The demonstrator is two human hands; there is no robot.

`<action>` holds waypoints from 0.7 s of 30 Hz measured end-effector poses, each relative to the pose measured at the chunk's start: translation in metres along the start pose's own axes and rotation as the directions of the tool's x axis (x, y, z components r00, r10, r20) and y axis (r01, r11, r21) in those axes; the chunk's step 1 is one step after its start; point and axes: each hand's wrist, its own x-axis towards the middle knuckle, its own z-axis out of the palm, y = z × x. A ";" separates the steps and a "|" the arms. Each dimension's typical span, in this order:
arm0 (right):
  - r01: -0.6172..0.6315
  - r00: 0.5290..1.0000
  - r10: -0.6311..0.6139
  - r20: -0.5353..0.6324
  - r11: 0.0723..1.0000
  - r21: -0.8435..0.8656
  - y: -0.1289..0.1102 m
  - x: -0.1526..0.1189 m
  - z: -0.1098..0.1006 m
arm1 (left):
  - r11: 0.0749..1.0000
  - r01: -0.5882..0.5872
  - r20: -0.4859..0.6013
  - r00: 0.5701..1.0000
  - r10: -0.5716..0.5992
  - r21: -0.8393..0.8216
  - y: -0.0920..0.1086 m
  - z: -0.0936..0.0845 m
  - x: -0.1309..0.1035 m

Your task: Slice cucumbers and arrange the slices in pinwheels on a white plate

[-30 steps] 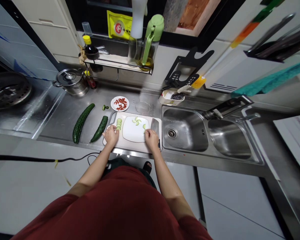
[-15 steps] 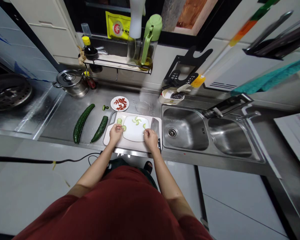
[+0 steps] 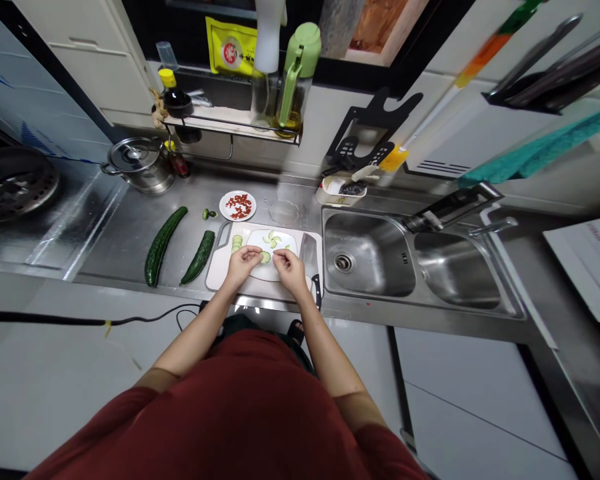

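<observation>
- Left hand (image 3: pixel 243 265) pinches a round, pale green cucumber slice (image 3: pixel 265 257) over the white plate (image 3: pixel 269 273), thumb and fingertips drawn together.
- Right hand (image 3: pixel 291 272) has its fingertips near that slice; whether they grip it, I cannot tell.
- Plate lies on a pale cutting board (image 3: pixel 257 288), beside a knife (image 3: pixel 309 252), on the steel counter (image 3: pixel 123 250).
- Sink (image 3: pixel 375 250) is just beside the board's right edge; counter's front edge runs near; steel separates two dark cucumbers (image 3: pixel 163 247) at left.

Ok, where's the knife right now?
In the head view, the knife lies on the right end of the cutting board, between the white plate and the sink, black handle nearest the viewer.
</observation>
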 end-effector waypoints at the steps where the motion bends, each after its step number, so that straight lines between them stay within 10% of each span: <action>1: -0.005 1.000 0.004 0.005 1.000 0.020 -0.003 0.000 0.000 | 1.000 -0.006 0.005 1.000 0.006 0.007 0.004 0.001 -0.001; 21: -0.104 0.995 0.099 0.033 0.968 0.229 -0.019 0.006 -0.002 | 0.983 -0.122 0.067 0.991 0.113 0.135 0.022 0.007 -0.011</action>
